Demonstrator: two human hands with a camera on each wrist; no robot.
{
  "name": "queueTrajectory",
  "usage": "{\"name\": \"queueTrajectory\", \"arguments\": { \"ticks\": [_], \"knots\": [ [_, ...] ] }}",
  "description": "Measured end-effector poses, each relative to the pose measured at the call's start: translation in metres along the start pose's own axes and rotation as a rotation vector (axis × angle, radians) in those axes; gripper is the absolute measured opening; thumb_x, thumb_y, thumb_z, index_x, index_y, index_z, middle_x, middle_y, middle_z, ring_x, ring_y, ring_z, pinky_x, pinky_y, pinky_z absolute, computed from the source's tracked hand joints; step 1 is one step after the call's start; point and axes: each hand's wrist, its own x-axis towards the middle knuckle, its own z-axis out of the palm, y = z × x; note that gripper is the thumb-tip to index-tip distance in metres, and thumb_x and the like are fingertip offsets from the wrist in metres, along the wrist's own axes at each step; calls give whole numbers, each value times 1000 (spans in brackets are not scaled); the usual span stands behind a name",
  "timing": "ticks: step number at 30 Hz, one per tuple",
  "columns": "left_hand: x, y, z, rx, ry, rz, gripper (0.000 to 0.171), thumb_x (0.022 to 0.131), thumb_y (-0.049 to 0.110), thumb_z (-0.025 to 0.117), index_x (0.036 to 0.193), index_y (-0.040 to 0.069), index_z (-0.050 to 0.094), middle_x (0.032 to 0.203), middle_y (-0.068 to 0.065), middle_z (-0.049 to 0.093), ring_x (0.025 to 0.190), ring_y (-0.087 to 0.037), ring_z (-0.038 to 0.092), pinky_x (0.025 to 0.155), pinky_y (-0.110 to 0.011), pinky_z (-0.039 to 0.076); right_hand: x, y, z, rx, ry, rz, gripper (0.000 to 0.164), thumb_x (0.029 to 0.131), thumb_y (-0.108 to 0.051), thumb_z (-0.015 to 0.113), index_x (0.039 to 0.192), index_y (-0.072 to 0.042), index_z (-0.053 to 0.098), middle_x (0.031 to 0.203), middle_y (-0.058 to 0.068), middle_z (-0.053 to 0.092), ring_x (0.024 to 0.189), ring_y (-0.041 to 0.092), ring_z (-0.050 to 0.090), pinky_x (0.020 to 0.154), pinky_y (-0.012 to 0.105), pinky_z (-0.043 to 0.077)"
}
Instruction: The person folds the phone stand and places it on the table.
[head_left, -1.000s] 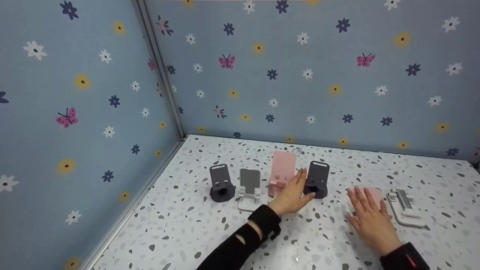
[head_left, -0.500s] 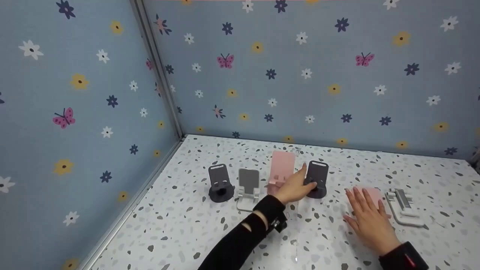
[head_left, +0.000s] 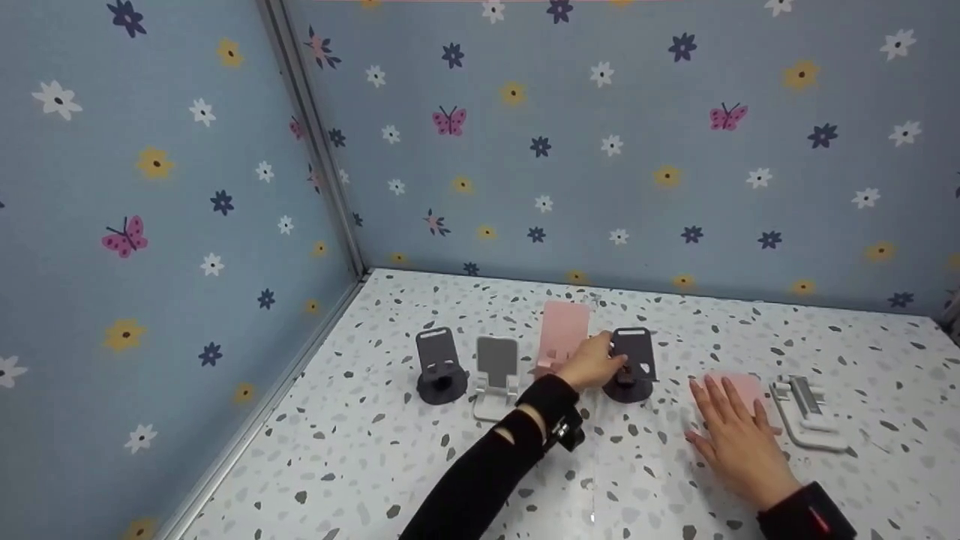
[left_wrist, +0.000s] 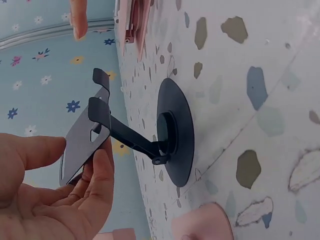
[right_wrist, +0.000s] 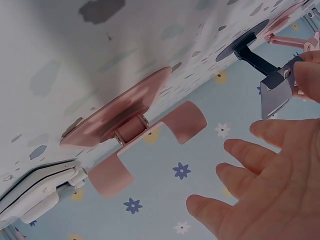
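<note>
Dark phone stand (head_left: 632,358) stands between the hands, its plate (left_wrist: 82,145) pinched between the thumb and curled fingers of the left hand (head_left: 589,364). The right hand (head_left: 741,442) has its fingers loose and spread by the low pink stand (head_left: 742,385), covering much of it in the head view. Just beside the left hand, and partly hidden by it, is the upright pink stand (head_left: 565,326). Toward the left edge of the desk (head_left: 375,480) come a white-and-grey stand (head_left: 498,364) and a second dark stand (head_left: 437,349). A folded white stand (head_left: 809,401) lies nearest the desk's right edge; beyond the back edge rises the flowered wall (head_left: 645,202). Only the left wrist view clearly shows the slanting arm (left_wrist: 134,140) and the round base (left_wrist: 185,135) flat on the desk; the right wrist view reveals the low pink stand's two hooks (right_wrist: 110,175).
</note>
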Motion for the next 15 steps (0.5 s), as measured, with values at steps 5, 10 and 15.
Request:
{"name": "queueTrajectory", "arguments": {
  "ticks": [5, 10, 15],
  "knots": [
    [-2, 6, 0, -24, 17, -6, 19, 108, 9, 64, 124, -1, 63, 129, -21, 73, 123, -30, 70, 111, -34, 57, -1, 0, 1, -3, -14, 2, 70, 106, -26, 67, 161, 9, 40, 170, 34, 32, 157, 59, 27, 124, 84, 20],
    [-2, 6, 2, -140, 23, -3, 7, 107, 5, 64, 110, -1, 64, 108, -15, 71, 93, -22, 73, 82, -27, 66, -1, 1, 1, -7, -21, 8, 71, 106, -27, 66, 162, 8, 39, 170, 35, 32, 157, 59, 27, 123, 85, 19],
    [-7, 6, -4, -332, 39, 42, 7, 105, 1, 68, 107, -5, 66, 100, -13, 71, 78, -14, 69, 71, -25, 67, -1, 0, 0, 1, -18, -5, 70, 106, -24, 68, 161, 8, 40, 169, 36, 33, 156, 59, 29, 123, 85, 21]
  ]
}}
